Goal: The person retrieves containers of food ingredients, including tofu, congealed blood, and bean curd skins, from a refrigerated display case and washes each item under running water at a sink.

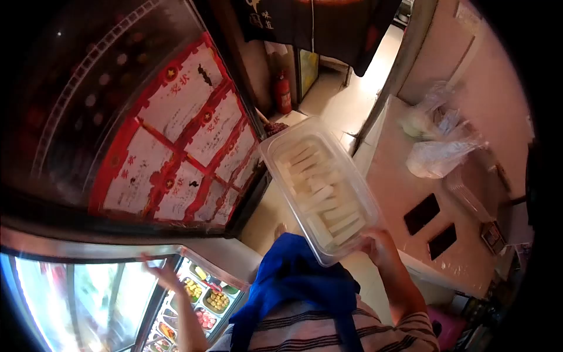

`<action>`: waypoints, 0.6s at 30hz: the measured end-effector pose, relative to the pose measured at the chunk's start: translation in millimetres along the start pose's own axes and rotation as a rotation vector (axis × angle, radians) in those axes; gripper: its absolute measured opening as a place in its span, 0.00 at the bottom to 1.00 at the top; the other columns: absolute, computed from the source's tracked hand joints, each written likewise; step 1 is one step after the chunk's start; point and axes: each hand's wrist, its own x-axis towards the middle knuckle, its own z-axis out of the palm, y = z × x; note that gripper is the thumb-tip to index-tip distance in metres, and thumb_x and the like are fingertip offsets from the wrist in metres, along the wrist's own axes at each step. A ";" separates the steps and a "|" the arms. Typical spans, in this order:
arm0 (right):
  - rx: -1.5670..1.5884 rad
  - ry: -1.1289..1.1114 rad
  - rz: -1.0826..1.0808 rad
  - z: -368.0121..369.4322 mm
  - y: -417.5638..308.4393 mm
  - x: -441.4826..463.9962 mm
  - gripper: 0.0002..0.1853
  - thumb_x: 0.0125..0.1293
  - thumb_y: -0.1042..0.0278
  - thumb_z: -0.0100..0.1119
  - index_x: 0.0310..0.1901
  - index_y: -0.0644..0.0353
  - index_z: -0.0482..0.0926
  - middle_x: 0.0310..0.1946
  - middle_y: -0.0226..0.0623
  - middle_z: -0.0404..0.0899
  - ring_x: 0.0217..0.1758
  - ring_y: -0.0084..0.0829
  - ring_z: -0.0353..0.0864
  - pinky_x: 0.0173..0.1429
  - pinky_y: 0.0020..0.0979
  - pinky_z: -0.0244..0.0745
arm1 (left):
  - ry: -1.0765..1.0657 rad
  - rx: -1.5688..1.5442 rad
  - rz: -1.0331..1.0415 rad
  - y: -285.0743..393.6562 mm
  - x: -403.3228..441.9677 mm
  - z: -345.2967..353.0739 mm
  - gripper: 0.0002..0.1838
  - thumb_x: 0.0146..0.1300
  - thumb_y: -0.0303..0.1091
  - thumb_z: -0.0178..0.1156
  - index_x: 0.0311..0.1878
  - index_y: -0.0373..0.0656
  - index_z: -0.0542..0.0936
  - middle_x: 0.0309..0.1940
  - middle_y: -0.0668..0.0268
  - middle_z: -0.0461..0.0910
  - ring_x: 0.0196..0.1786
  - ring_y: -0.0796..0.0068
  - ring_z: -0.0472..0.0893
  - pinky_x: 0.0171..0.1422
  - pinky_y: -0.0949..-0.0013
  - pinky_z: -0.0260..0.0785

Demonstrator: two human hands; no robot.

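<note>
R hand (376, 242) holds tub (355, 183) by near-R corner.

blue apron (305, 273), cloth creased, blue straps (348, 331) over pale shirt (296, 320) with dark stripes. right sleeve (417, 328) striped too, right forearm (404, 290) bare below it. left hand (164, 273), right hand (378, 243) bare.

The container (337, 256) is in front of the person's body, strips (343, 226) lying inside it, the right hand (375, 242) at its near right corner. At lower left is a display fridge (214, 267), food (217, 300) in its compartments, the left hand (163, 273) beside it. Posted sheets (182, 126) rise beyond the fridge. To the right, the counter (384, 176) bears bags (437, 158) and, nearer, two phones (422, 214) side by side. Past the container stands an extinguisher (283, 95), left of a hanging curtain (346, 35).
</note>
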 end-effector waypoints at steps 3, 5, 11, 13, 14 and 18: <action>0.056 -0.094 -0.039 17.4 -24.0 30.9 0.11 0.48 0.70 0.54 0.32 0.69 0.74 0.25 0.42 0.76 0.26 0.36 0.78 0.29 0.31 0.77 | -0.941 -0.474 -0.029 -4.2 -64.2 108.1 0.32 0.59 0.33 0.54 0.64 0.42 0.53 0.59 0.58 0.59 0.60 0.69 0.62 0.56 0.68 0.62; 0.064 -0.051 -0.071 26.7 -37.9 48.3 0.10 0.49 0.70 0.55 0.32 0.68 0.74 0.27 0.42 0.76 0.28 0.36 0.78 0.30 0.33 0.78 | -1.242 -0.410 -0.449 44.4 -94.8 174.5 0.33 0.61 0.31 0.50 0.66 0.44 0.45 0.65 0.61 0.48 0.66 0.66 0.51 0.66 0.64 0.47; 0.296 0.060 -0.107 59.5 -56.3 124.1 0.10 0.50 0.70 0.55 0.34 0.65 0.73 0.28 0.41 0.73 0.28 0.35 0.76 0.31 0.37 0.78 | -1.644 -0.476 -1.021 101.5 -55.1 344.0 0.39 0.59 0.40 0.54 0.65 0.45 0.40 0.63 0.62 0.51 0.64 0.65 0.56 0.64 0.63 0.52; 0.280 0.048 -0.109 87.7 -83.1 141.4 0.13 0.48 0.70 0.58 0.36 0.64 0.72 0.30 0.39 0.72 0.30 0.36 0.76 0.32 0.37 0.78 | -1.649 -0.631 -0.594 107.1 -39.5 377.7 0.37 0.60 0.43 0.53 0.64 0.45 0.42 0.59 0.62 0.56 0.61 0.65 0.59 0.62 0.62 0.55; 0.317 0.020 -0.109 103.5 -96.0 151.0 0.15 0.48 0.69 0.59 0.37 0.65 0.72 0.33 0.40 0.72 0.31 0.37 0.75 0.34 0.37 0.77 | -1.634 -0.628 -0.542 109.0 -29.9 394.7 0.36 0.60 0.44 0.52 0.64 0.44 0.43 0.58 0.61 0.59 0.60 0.66 0.61 0.61 0.62 0.57; 0.385 -0.014 -0.114 139.8 -131.3 191.3 0.21 0.51 0.66 0.59 0.44 0.68 0.68 0.40 0.45 0.71 0.39 0.40 0.74 0.43 0.37 0.74 | -1.554 -0.395 -0.458 83.8 -5.6 473.4 0.17 0.53 0.29 0.51 0.47 0.35 0.69 0.42 0.60 0.73 0.46 0.66 0.73 0.53 0.67 0.64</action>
